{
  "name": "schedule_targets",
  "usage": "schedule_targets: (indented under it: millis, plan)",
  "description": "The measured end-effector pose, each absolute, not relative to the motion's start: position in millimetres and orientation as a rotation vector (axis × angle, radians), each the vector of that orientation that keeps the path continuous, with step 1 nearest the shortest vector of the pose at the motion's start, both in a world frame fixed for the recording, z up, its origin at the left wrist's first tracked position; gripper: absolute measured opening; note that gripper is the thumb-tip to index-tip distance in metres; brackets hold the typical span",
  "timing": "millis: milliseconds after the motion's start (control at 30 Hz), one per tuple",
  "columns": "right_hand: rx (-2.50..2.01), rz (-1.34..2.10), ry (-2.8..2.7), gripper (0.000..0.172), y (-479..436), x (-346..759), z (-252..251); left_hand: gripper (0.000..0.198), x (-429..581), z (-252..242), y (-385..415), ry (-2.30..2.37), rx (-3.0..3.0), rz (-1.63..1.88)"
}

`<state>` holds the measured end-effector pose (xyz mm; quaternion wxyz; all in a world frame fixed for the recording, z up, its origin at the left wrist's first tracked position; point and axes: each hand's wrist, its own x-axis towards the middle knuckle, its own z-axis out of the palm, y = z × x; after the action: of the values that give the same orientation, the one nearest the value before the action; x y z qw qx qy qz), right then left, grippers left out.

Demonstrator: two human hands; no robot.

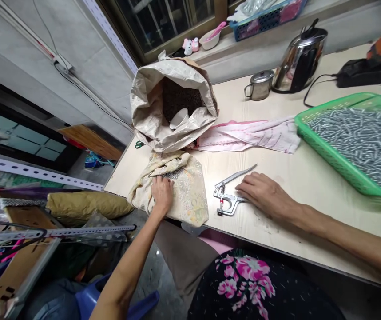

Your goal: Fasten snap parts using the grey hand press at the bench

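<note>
My left hand (162, 194) reaches down onto a patterned cloth (190, 191) at the table's front edge. Its fingers are curled at a small heap of tiny metal pieces (175, 174) on the cloth; what they pinch is hidden. To the right, a pair of silver snap pliers (229, 200) lies on the table with its jaws and handles spread. My right hand (266, 193) has its fingers bent together over the end of the lower handle. Behind the cloth stands a woven sack (147, 106) with its mouth folded back, holding dark small pieces and a white scoop (179, 118).
A green basket (335, 162) of silver screw-like pieces stands at the right. A pinkish cloth (253, 135) lies beside the sack. Farther back are a metal mug (260, 86), a kettle (302, 62) and a black charger (360, 73). Green-handled scissors (139, 144) lie left of the sack.
</note>
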<state>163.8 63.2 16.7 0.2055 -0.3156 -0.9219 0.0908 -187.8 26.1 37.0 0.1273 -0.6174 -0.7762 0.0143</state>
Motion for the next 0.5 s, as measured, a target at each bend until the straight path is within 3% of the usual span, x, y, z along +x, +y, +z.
schedule_targets:
  millis: [167, 333, 500]
  plan:
    - [-0.775, 0.321, -2.686, 0.021, 44.9, 146.9, 20.4, 0.029, -188.4, 36.1, 33.9, -2.202, -1.946, 0.176]
    - [-0.99, 0.245, -2.707, 0.015, 37.6, 158.2, 11.7, 0.028, -190.7, 40.2, 43.3, -2.307, -1.937, 0.197]
    - [-0.956, 0.345, -2.619, 0.026, 36.1, 168.6, 5.1, 0.022, -185.1, 48.7, 44.4, -2.426, -1.907, -0.018]
